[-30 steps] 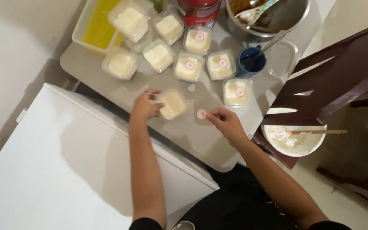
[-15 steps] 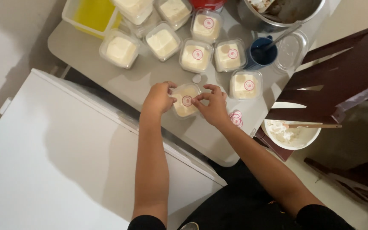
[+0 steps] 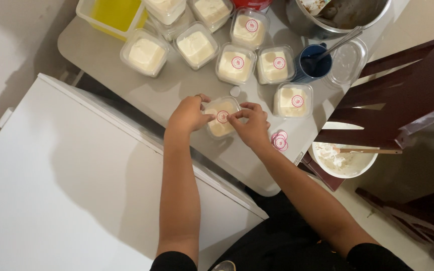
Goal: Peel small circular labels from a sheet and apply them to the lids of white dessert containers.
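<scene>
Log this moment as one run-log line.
left hand: grips small lidded tub | right hand: fingertips on its round sticker | loose stickers: beside right hand | surface: grey table

Short black sleeves end above both elbows; forearms bare; a thin ring circles one finger of the left hand.

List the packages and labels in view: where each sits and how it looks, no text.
Held tub: table centre, between left hand and right hand; clear square, cream filling, round pink-and-white sticker.
Labelled tubs: four behind it, same look.
Unlabelled tubs: rear left, clear, cream filling, no sticker.
Loose stickers: table edge by the right hand, round, pink-and-white.
Yellow container: far left corner, rectangular.
</scene>
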